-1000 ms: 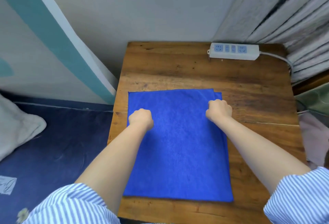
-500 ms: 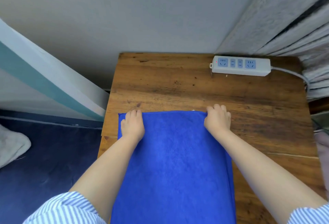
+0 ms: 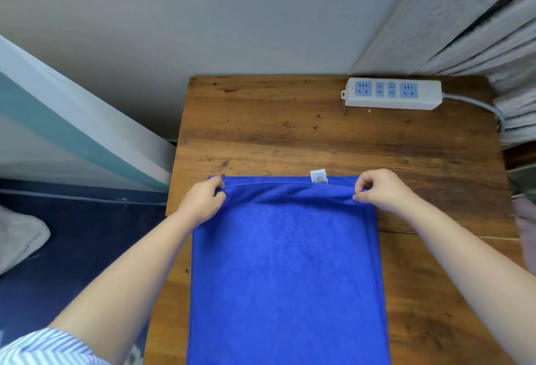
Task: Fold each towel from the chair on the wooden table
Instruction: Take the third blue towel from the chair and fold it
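From the head camera, looking down, a blue towel [image 3: 287, 272] lies flat on the wooden counter [image 3: 290, 132], covering its near middle and running off the bottom edge of the picture. The towel is doubled over, with a second layer showing as a narrow strip along its right side. At the far edge the upper layer is lifted slightly off the lower one, forming a soft raised ridge between the two hands. A small white label [image 3: 318, 176] with a barcode sticks out at the far edge, right of centre.

The left hand [image 3: 203, 202] grips the far left corner of the upper layer; its fingers [image 3: 217, 183] are closed on the cloth, pinching it against the thumb. The right hand [image 3: 383, 190] grips the far right corner in the same manner, its fingers [image 3: 362, 185] curled and pinched shut on the towel's edge. Both forearms reach in from the bottom corners, and a blue-and-white striped sleeve [image 3: 43, 347] shows at the lower left.

A white power strip [image 3: 391, 93] with blue sockets lies near the counter's far right corner, well apart from the towel, its grey cable [image 3: 475, 106] trailing right toward a pale curtain [image 3: 493, 31]. A grey wall [image 3: 203, 16] stands behind the counter. To the left is a dark blue surface [image 3: 72, 248], with a white cloth [image 3: 20, 237] lying on it at the picture's edge.
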{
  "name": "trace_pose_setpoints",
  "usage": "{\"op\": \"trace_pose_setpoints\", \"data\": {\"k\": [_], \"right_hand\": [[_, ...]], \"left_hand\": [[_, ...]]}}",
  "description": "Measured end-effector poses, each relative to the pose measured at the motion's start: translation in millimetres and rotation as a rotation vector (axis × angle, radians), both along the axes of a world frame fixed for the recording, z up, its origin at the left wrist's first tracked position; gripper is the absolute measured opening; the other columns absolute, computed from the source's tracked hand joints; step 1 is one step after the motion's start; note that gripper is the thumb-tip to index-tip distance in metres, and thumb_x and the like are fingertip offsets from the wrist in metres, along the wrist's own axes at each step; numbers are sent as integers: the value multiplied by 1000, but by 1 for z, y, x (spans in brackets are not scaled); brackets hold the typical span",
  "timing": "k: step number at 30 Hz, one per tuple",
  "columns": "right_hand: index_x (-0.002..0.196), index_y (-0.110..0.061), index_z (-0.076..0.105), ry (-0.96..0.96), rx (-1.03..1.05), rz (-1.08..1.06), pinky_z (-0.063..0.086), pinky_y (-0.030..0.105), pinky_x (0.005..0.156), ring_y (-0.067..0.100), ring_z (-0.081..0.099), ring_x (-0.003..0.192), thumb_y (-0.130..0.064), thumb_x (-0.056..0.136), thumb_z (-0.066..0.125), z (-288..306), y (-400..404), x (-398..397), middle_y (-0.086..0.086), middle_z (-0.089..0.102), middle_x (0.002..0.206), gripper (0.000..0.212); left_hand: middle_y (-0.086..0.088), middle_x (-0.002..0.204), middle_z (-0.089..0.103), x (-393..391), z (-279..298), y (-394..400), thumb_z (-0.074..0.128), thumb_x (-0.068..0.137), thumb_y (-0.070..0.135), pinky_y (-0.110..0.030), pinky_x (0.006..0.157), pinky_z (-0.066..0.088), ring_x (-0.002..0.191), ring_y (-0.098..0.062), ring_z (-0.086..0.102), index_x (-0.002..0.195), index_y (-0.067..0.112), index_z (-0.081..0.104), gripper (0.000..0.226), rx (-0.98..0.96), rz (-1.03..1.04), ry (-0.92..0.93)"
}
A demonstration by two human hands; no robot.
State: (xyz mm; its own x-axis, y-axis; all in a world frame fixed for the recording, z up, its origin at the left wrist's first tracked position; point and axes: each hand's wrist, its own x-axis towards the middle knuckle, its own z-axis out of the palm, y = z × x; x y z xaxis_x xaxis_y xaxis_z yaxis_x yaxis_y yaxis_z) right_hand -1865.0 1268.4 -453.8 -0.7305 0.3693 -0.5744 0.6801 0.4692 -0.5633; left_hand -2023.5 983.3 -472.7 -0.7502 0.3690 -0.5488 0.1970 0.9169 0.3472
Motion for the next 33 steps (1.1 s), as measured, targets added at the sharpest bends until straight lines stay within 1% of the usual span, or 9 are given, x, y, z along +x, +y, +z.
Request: {"op": "trace_pose_setpoints", "data": {"k": [4, 8, 11, 14, 17, 22, 27, 30, 33], "right_hand": [[54, -13, 57, -155, -225, -34, 42, 15, 43, 5, 51, 43, 8, 75, 61, 10, 21, 11, -2, 56, 54, 30], [68, -16, 55, -158, -63, 58, 41, 19, 50, 10, 49, 58, 5, 78, 57, 11, 23, 6, -1, 53, 69, 23], [92, -16, 63, -92, -40, 162, 37, 21, 65, 13, 50, 80, 2, 82, 52, 14, 18, -2, -3, 52, 85, 24], [76, -9, 65, 64, -58, 152, 31, 16, 76, 17, 49, 93, 7, 82, 48, 14, 7, -15, 1, 53, 93, 24], [56, -13, 52, 3, -152, 191, 30, 19, 84, 15, 45, 104, 3, 85, 44, 7, -10, -28, 0, 52, 113, 34], [61, -4, 47, -142, -230, 381, 36, 18, 90, 2, 45, 111, 1, 86, 39, -14, -28, -25, 0, 52, 132, 26], [62, -5, 42, -142, -255, 254, 44, 37, 96, 11, 53, 117, 0, 87, 34, -19, -24, -21, -1, 61, 116, 27], [59, -15, 44, -106, -270, 6, 41, 33, 62, 26, 52, 76, 2, 87, 32, -23, -20, -21, 4, 60, 95, 35], [63, -18, 49, -67, -190, -192, 32, 29, 58, 20, 42, 66, 6, 83, 33, -26, -15, -19, 7, 50, 72, 36]], "left_hand": [[-5, 73, 51, -8, 6, 7, 43, 85, 7, -27, 58, 32, 69, -24, 44, 66, 16, 45, 21, 0, -45, -99], [-5, 78, 52, -14, 7, 20, 43, 87, 10, -27, 62, 31, 76, -24, 45, 75, 11, 48, 13, -60, -168, -49], [-3, 64, 45, -17, 8, 17, 41, 85, 3, -30, 56, 25, 68, -22, 40, 60, 12, 41, 26, 52, -105, -106], [-2, 56, 36, -20, 10, 4, 40, 83, -2, -29, 53, 22, 57, -17, 32, 50, 14, 34, 37, 108, -32, -176], [-1, 50, 31, -19, 13, -8, 39, 80, -7, -26, 49, 20, 52, -15, 27, 45, 15, 31, 43, 108, 7, -208], [2, 51, 32, -18, 13, -13, 39, 80, -6, -25, 49, 21, 52, -14, 28, 46, 16, 32, 41, 125, 27, -174], [0, 69, 51, -23, 8, 1, 41, 83, 0, -29, 57, 32, 71, -19, 43, 62, 16, 46, 27, 112, 26, 14], [-11, 104, 60, -23, -3, 9, 39, 89, 3, -34, 79, 42, 97, -28, 52, 95, 10, 61, 24, 0, -44, 74], [-14, 118, 58, -22, -14, 10, 37, 92, 5, -34, 85, 42, 108, -32, 52, 113, 8, 59, 30, -65, -51, 102]]}}
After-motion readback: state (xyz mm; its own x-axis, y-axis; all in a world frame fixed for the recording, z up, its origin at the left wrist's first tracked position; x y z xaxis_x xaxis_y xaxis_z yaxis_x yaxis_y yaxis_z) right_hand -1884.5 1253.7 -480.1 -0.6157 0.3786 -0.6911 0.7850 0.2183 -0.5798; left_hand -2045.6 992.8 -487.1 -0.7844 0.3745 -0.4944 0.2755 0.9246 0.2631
